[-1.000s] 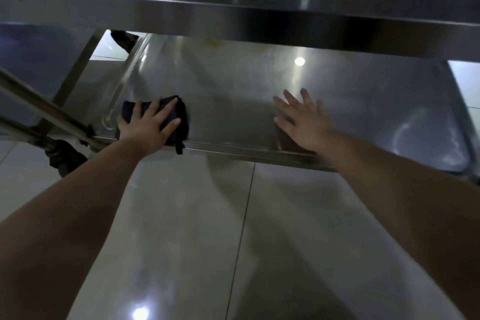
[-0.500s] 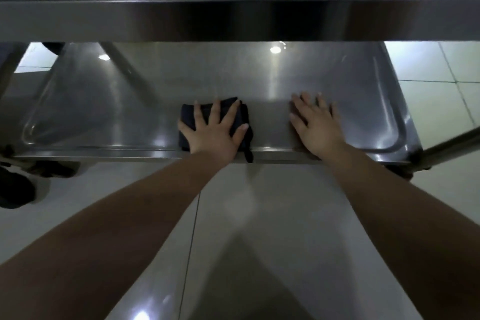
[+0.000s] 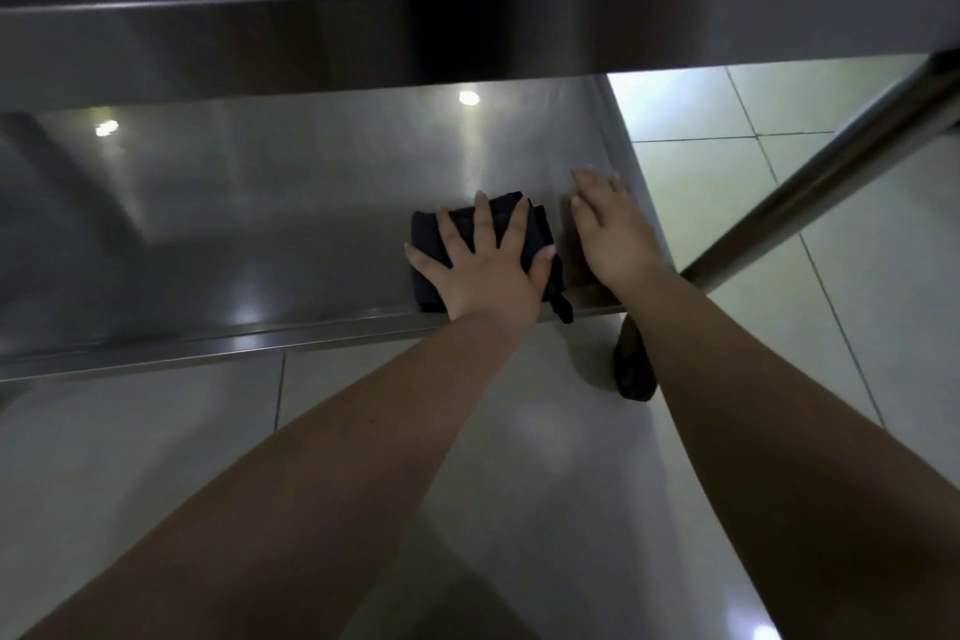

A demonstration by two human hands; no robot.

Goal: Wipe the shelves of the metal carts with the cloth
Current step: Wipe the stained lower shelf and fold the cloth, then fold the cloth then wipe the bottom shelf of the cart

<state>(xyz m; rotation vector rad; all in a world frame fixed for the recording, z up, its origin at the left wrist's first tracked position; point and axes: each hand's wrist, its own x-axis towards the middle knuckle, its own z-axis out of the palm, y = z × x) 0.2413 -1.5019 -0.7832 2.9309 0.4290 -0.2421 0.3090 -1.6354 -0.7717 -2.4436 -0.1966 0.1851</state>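
A folded dark cloth (image 3: 511, 216) lies flat on the lower shelf (image 3: 260, 224) of a stainless steel cart, near the shelf's front right corner. My left hand (image 3: 483, 270) presses down on the cloth with fingers spread. Just to its right, my right hand (image 3: 613, 229) rests flat on the bare steel by the shelf's right rim, holding nothing. A corner of the cloth hangs over the front lip. The cart's upper shelf (image 3: 415, 42) juts out above and hides the back of the lower shelf.
A slanted steel post (image 3: 831, 172) of the cart runs up to the right of my right hand. A dark caster wheel (image 3: 631, 369) sits under the shelf's right corner. Pale glossy floor tiles (image 3: 779, 104) lie to the right and below.
My left hand has slid the cloth from the shelf's left end to its right end. My right hand has stayed flat on the shelf, now close beside the cloth.
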